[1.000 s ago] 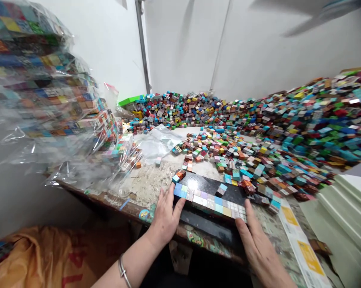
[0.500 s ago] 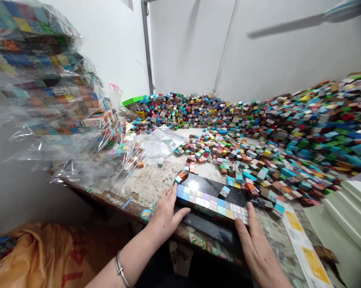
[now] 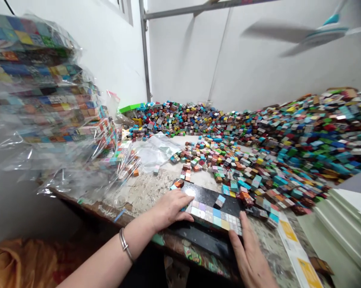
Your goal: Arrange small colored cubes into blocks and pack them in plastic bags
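Observation:
A row of small printed cubes [image 3: 213,214] in pastel colours lies along a shiny black slab [image 3: 195,193] at the table's front edge. My left hand [image 3: 172,206] covers the row's left end, thumb at the near side and fingers over the far side, hiding the cubes there. At the right end my right hand [image 3: 248,248] holds the row between thumb and forefinger. A loose pair of cubes [image 3: 220,201] sits on the slab behind the row. More dark and orange cubes [image 3: 178,184] touch the slab's far left corner.
Loose cubes [image 3: 246,160] spread behind the slab, rising into a big heap [image 3: 318,132] along the wall. Plastic-wrapped stacks of cubes [image 3: 48,100] tower at left. A clear plastic bag [image 3: 159,150] lies mid-table. Pale green sheets [image 3: 336,228] stand at right; a fan [image 3: 321,36] hangs above.
My left hand has shifted from beside the row's left end to over it, covering the blue and green cubes there. My right hand stays at the right end. The view has tilted up slightly.

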{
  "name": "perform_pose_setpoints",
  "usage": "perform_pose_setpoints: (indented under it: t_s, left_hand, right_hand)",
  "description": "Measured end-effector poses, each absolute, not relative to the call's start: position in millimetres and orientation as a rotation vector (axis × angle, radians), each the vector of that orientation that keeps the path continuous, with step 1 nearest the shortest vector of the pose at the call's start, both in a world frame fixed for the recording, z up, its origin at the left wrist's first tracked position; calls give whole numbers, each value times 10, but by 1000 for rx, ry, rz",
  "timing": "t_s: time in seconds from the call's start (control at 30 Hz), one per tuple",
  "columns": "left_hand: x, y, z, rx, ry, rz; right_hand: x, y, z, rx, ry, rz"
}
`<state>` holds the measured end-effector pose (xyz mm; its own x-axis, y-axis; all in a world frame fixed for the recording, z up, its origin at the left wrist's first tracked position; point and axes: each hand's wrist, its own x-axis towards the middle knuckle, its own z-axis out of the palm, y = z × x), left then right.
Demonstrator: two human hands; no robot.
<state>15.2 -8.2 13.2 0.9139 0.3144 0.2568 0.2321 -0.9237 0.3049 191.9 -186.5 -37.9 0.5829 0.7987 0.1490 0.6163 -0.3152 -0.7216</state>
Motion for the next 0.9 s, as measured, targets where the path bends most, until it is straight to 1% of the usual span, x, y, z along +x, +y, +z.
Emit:
perform_pose_setpoints:
  t_s: [0.3, 0.43, 0.57, 0.7, 0.9]
  left_hand:
    - [162, -125, 34, 2842, 413, 501]
    - [75, -187, 22, 2764, 600, 663]
    - [-92, -298, -150, 2513, 917, 804]
    - [-181, -441, -289, 2457, 1009, 693]
    - [-140, -543, -203, 2403, 1010, 581]
  right_hand:
    - [1942, -1810, -449, -2095, -1209, 217]
    - [1968, -1815, -434, -2084, -1212, 225]
    - [2004, -1900, -391, -2077, -1214, 182]
    - [2002, -1944, -360, -2055, -1224, 277]
    - [1920, -1839, -324, -2139, -1085, 308]
